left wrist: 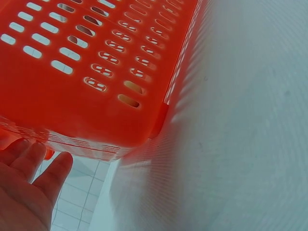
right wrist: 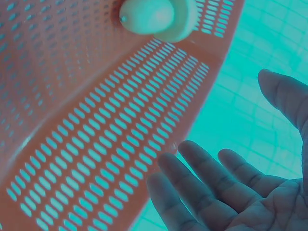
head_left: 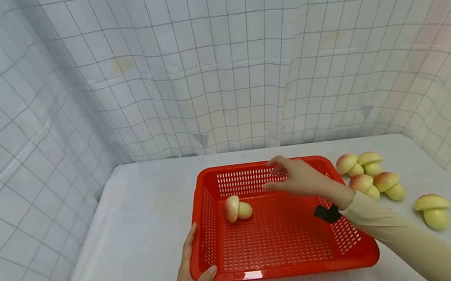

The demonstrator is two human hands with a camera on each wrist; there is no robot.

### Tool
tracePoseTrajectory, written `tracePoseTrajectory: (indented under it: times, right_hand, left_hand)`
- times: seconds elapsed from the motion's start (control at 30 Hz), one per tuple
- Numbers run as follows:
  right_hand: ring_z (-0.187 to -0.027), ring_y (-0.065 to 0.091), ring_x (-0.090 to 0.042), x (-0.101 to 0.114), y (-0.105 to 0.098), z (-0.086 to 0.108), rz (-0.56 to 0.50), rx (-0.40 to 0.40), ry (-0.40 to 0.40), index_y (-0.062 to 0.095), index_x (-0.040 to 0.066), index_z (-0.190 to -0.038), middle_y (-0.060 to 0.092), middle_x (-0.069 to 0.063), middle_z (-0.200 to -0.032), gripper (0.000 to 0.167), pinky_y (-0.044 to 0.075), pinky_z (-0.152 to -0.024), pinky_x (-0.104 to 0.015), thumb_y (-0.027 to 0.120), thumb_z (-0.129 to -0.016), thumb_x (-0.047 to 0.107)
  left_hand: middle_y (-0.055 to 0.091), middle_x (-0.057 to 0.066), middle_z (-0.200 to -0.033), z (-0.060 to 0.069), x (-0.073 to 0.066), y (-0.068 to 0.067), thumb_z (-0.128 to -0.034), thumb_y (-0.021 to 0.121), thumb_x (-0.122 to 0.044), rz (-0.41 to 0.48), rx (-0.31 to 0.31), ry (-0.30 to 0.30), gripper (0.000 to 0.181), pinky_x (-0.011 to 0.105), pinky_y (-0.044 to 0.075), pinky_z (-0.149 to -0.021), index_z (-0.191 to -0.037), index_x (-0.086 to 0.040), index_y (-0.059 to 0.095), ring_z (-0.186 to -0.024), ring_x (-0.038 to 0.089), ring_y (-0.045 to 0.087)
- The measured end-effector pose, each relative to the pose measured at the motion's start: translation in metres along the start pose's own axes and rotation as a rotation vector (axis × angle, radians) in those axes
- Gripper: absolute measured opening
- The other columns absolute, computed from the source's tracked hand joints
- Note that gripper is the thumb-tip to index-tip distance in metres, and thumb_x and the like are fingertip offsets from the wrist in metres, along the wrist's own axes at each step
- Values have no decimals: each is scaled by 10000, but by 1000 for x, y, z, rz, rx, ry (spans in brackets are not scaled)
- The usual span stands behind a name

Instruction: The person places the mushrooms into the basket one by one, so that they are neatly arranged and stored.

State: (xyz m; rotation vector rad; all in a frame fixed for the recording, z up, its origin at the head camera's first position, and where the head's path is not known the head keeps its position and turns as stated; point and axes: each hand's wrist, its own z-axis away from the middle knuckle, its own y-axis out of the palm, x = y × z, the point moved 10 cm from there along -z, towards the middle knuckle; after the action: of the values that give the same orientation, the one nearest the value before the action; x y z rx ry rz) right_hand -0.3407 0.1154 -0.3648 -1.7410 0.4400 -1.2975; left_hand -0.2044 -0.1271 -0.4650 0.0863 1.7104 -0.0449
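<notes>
A red plastic basket [head_left: 283, 270] with slotted walls stands on the white-covered table. My left hand [head_left: 187, 276] holds its near left corner, thumb over the front rim and fingers along the outer left side. In the left wrist view, the fingers [left wrist: 50, 175] lie against the basket's outside. One mushroom [head_left: 238, 209], yellow with a reddish cap, lies on its side inside the basket, toward the left. My right hand [head_left: 299, 178] hovers over the basket's far right part, its thumb and fingers apart with nothing between them. The right wrist view shows the same mushroom [right wrist: 149, 15] beyond that hand.
Several more mushrooms [head_left: 362, 183] lie clustered on the table just right of the basket. Another mushroom [head_left: 434, 211] stands apart, nearer the right edge. A black band [head_left: 327, 213] is at the right wrist. Checked white curtains [head_left: 238, 83] enclose the table's back and sides.
</notes>
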Motion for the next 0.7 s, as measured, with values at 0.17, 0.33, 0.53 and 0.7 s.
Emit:
tracePoseTrajectory:
  times: [0.17, 0.33, 0.53, 0.7]
  right_hand:
    - [-1047, 588, -264, -3, -21, 12, -21, -56, -13, 518, 108, -1278, 640, -95, -1129, 609, 488, -809, -434, 677, -832, 490]
    - [-996, 614, -239, -13, -39, 26, -33, -126, -8, 547, 93, -1240, 657, -89, -1093, 561, 499, -786, -432, 669, -846, 473]
    - [-966, 620, -231, -33, -60, 47, -63, -200, 38, 556, 74, -1233, 661, -75, -1071, 541, 501, -770, -430, 662, -860, 452]
    - [-973, 610, -262, -47, -76, 66, -69, -253, 69, 543, 59, -1248, 659, -97, -1078, 523, 492, -788, -460, 643, -885, 421]
  left_hand:
    - [232, 73, -1505, 0, 0, 0, -822, 628, -58, 7, 4, -2, 826, 357, 514, -803, -1499, -297, 221, -1169, 435, 414]
    - [226, 67, -1507, 1, 0, 1, -827, 623, -55, 14, 9, 6, 821, 372, 511, -814, -1501, -287, 218, -1176, 431, 404]
    - [225, 75, -1508, 1, -1, 1, -828, 619, -50, 12, 10, 18, 818, 367, 510, -814, -1503, -277, 217, -1174, 433, 400]
    - [245, 78, -1500, 1, -3, 1, -824, 617, -58, 0, 4, 20, 814, 364, 511, -813, -1500, -285, 222, -1167, 430, 414]
